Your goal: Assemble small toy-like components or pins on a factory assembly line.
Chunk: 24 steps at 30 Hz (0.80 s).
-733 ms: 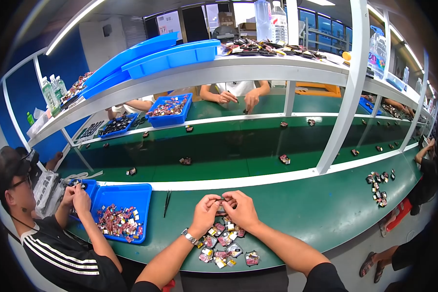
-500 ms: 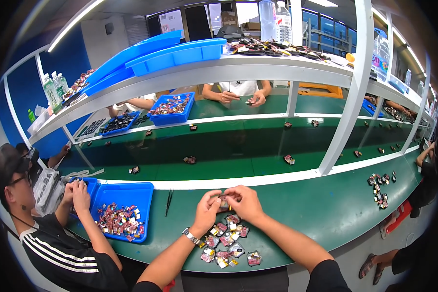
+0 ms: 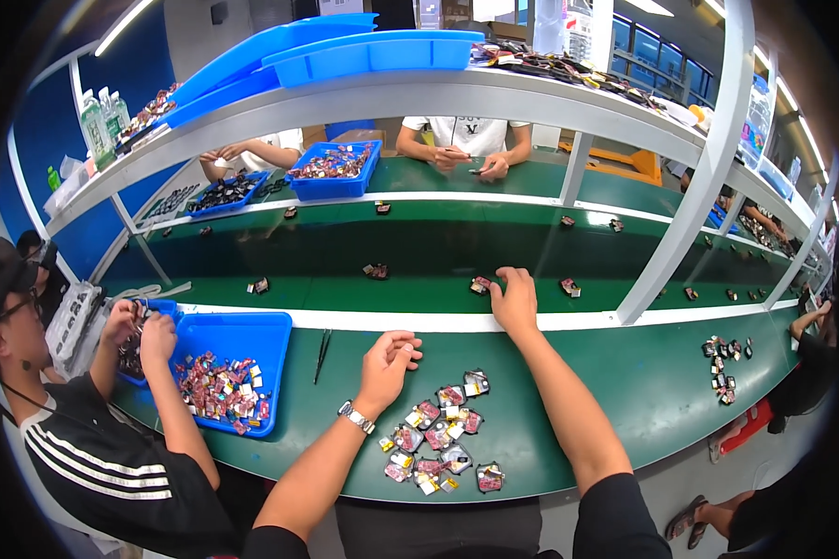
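Note:
My right hand (image 3: 515, 300) reaches over the rail to the dark green strip beyond it. Its fingers are apart, and the fingertips are at the right edge of a small electronic module (image 3: 481, 285) with a red and white face. Nearer to me, my left hand (image 3: 388, 366) hovers above the green worktop with loosely bent fingers and nothing in them. A watch (image 3: 356, 417) is on the left wrist. Between my forearms lies a loose cluster of similar modules (image 3: 431, 438), dark-edged with red, white and yellow parts. A grey-white module (image 3: 476, 382) lies at its far end.
Black tweezers (image 3: 322, 356) lie left of my left hand, beside a blue tray (image 3: 284, 373) of small parts. A co-worker (image 3: 103, 447) sits at the left. A white rail (image 3: 345, 320) and slanted post (image 3: 690, 177) border the strip. More modules (image 3: 722, 368) lie at the right.
My hands have parted. The right one has moved forward to the strip, where a module now lies at its fingertips. The left has drawn slightly back, leaving the grey-white module in sight.

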### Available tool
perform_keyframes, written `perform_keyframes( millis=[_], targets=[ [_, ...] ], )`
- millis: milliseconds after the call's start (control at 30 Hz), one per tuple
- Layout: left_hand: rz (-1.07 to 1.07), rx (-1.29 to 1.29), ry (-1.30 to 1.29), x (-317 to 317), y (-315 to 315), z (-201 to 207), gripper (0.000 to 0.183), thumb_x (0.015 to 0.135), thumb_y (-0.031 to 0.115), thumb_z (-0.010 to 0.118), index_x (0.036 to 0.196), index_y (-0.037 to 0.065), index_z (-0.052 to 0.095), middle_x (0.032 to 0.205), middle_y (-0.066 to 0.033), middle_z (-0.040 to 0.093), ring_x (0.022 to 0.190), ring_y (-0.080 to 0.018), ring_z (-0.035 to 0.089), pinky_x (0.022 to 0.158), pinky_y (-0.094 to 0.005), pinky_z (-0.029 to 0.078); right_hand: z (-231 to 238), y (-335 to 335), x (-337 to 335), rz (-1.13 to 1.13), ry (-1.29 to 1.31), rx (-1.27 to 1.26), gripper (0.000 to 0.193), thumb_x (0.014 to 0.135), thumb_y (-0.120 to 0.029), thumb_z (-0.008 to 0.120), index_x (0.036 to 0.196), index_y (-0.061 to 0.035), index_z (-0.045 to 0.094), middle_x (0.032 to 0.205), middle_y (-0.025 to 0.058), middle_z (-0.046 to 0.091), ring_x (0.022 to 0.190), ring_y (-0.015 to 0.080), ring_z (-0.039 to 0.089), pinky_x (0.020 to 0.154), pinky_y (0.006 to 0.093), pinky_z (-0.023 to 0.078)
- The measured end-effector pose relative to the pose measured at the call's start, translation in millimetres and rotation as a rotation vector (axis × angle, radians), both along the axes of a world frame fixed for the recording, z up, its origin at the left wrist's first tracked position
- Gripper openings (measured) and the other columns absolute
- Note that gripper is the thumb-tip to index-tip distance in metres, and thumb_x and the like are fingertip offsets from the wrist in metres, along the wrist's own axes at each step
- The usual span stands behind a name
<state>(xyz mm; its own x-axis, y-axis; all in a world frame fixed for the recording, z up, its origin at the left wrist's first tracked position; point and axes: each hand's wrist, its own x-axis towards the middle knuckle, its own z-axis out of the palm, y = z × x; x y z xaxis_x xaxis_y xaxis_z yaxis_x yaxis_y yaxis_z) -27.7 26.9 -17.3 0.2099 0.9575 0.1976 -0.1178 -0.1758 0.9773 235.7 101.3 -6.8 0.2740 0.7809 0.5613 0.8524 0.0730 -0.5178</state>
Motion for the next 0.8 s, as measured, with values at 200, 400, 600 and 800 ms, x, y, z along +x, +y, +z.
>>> perform_keyframes(
  millis=[200, 400, 600, 800],
  targets=[
    [-0.023, 0.029, 0.143, 0.9, -8.4, 8.5, 0.020, 0.095, 0.007, 0.054, 0.112, -0.001, 0.058, 0.102, -0.0103, 0.068, 0.088, -0.0139, 0.065, 0.073, -0.0270, 0.054, 44.1, -112.4, -0.7, 0.564, 0.101, -0.634, 0.037, 0.083, -0.017, 0.069, 0.119, -0.0084, 0.065, 0.096, 0.0096, 0.062, 0.080, 0.0200, 0.060, 0.076, 0.0331, 0.050],
    [-0.093, 0.026, 0.203, 3.4, -12.3, 11.7, 0.021, 0.094, 0.006, 0.054, 0.113, 0.000, 0.059, 0.102, -0.0097, 0.068, 0.088, -0.0128, 0.065, 0.073, -0.0262, 0.053, 44.7, -131.2, -24.9, 0.578, -0.030, -0.592, 0.035, 0.083, -0.020, 0.069, 0.116, -0.0078, 0.065, 0.099, 0.0125, 0.061, 0.085, 0.0240, 0.062, 0.080, 0.0346, 0.050],
    [-0.131, 0.051, 0.244, 3.7, -15.2, 15.4, 0.022, 0.092, 0.005, 0.054, 0.113, -0.002, 0.059, 0.102, -0.0110, 0.070, 0.086, -0.0124, 0.065, 0.075, -0.0255, 0.053, 45.5, -134.7, -30.0, 0.519, -0.030, -0.609, 0.037, 0.077, -0.011, 0.068, 0.113, -0.0028, 0.063, 0.105, 0.0146, 0.063, 0.100, 0.0283, 0.061, 0.088, 0.0372, 0.049],
    [-0.227, 0.011, 0.251, 6.0, -15.2, 16.6, 0.026, 0.095, 0.010, 0.054, 0.118, -0.001, 0.059, 0.103, -0.0115, 0.069, 0.083, -0.0112, 0.064, 0.072, -0.0253, 0.053, 50.9, -129.9, -33.5, 0.543, 0.253, -0.624, 0.037, 0.075, -0.003, 0.065, 0.112, -0.0005, 0.058, 0.088, 0.0118, 0.066, 0.088, 0.0279, 0.065, 0.081, 0.0371, 0.052]
  ],
)
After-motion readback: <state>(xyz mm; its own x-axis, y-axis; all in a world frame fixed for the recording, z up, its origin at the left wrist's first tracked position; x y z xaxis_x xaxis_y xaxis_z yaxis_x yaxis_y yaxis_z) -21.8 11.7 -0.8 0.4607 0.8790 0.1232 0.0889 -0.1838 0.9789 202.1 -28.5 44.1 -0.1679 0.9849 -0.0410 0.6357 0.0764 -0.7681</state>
